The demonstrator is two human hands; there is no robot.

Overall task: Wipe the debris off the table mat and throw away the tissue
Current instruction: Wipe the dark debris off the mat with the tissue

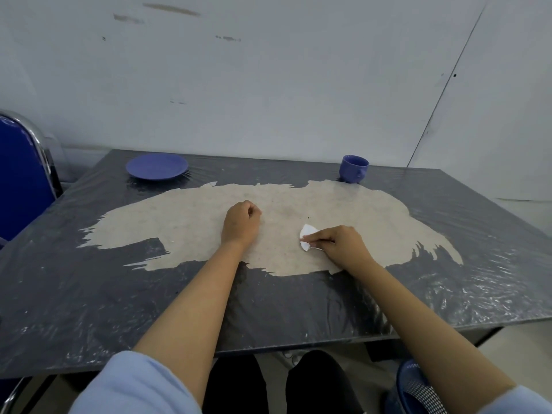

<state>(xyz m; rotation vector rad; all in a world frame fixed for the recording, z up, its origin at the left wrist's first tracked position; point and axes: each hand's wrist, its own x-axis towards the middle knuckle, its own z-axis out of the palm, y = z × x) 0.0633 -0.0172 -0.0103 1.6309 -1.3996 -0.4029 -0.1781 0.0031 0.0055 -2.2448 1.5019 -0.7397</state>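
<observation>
White tissue (306, 237) lies pressed on the beige table mat (191, 222), pinched under the fingers of the right hand (340, 246) near the mat's middle. Just left of it the left hand (242, 224) rests on the mat, curled into a loose fist holding nothing. Beyond the mat's far edge stand a blue plate (156, 166) and blue cup (353, 168).

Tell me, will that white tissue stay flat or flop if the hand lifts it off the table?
Probably flop: the tissue looks thin and already curls up at its free edge. It seems very light, so the right hand pinching one side could likely lift it easily. It might tear if rubbed hard.
</observation>
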